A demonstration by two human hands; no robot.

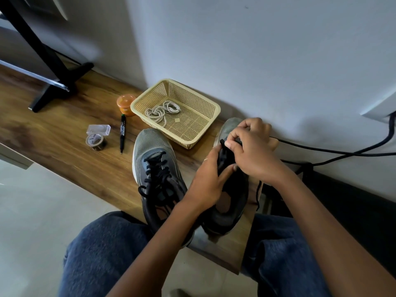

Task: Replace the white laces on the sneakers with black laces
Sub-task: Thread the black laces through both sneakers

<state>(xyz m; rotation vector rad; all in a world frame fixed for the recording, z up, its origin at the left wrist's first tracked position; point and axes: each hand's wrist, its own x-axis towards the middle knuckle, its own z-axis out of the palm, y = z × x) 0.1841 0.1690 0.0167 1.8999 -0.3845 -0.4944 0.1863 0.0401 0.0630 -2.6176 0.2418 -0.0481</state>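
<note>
Still lacing: right sneaker unfinished
Left hand grips its tongue, right hand pinches the black lace; a slipped pinch could skip an eyelet

Orange tub, black marker, tape roll, clear box on wooden bench.

- You face a plain white wall, evenly lit.
- Below you runs a wood-grain bench set against it.
- Pale floor tiles lie at your left.
- A black stand rests on the bench's far left end.
</note>
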